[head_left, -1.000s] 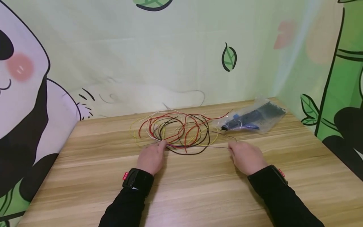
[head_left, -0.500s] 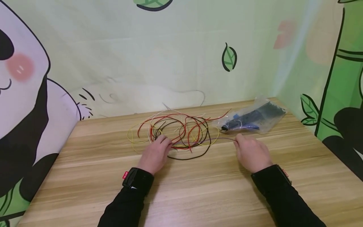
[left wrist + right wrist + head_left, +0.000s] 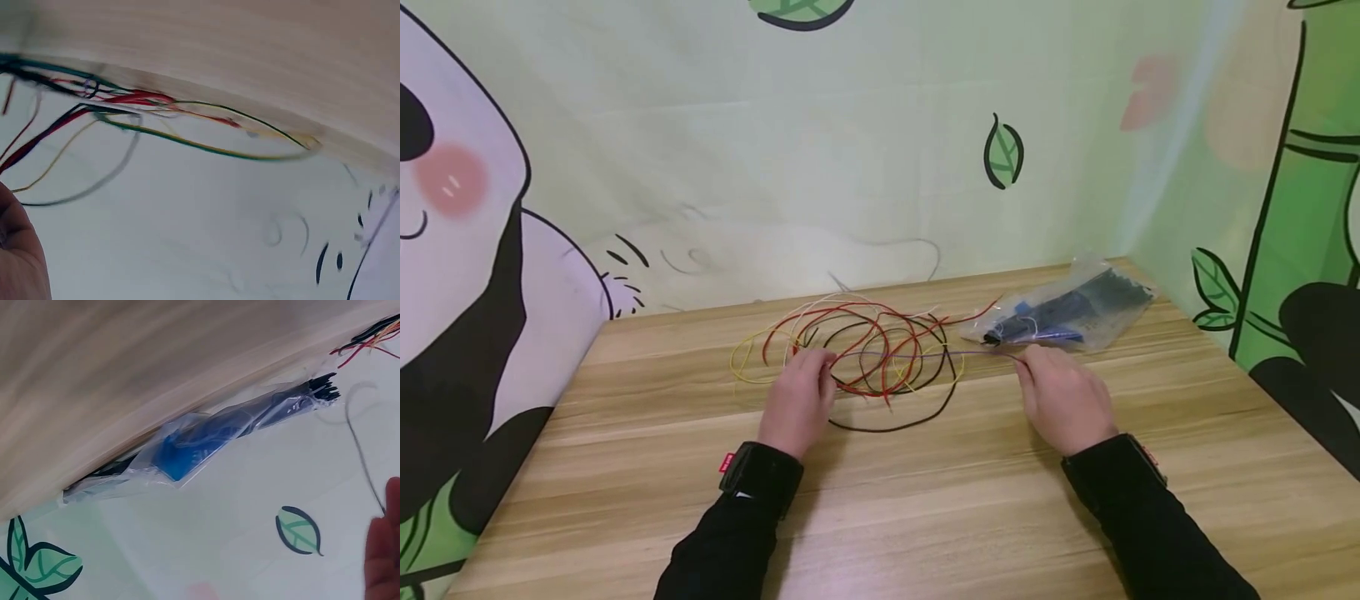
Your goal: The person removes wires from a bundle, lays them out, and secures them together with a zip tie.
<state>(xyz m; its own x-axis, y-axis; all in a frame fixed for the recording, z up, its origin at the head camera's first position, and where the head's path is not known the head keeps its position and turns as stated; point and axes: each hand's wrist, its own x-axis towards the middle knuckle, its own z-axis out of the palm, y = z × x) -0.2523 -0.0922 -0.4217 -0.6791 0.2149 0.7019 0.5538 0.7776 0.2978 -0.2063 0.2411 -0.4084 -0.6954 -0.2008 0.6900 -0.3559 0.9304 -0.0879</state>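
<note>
A loose tangle of thin wires in red, black, yellow and white lies mid-table, with a red wire (image 3: 977, 315) trailing right and a black wire (image 3: 887, 430) looping toward the front. My left hand (image 3: 797, 400) pinches wires at the tangle's left side; its fingertips are partly hidden. In the left wrist view, a yellow wire (image 3: 65, 153) and others run to the fingers (image 3: 22, 250). My right hand (image 3: 1067, 396) pinches the end of a thin purplish wire (image 3: 977, 352), which stretches across from the tangle. That strand reaches the fingers (image 3: 381, 550) in the right wrist view.
A clear plastic bag (image 3: 1093, 304) holding dark and blue items lies at the table's back right, just beyond my right hand. The wooden table (image 3: 925, 517) ends at a printed fabric backdrop (image 3: 880, 167) behind and at both sides.
Both hands have shifted toward the back of the table, the right one also slightly rightward. The purplish wire, earlier looped near the right hand, now runs in one line, and the tangle has shifted.
</note>
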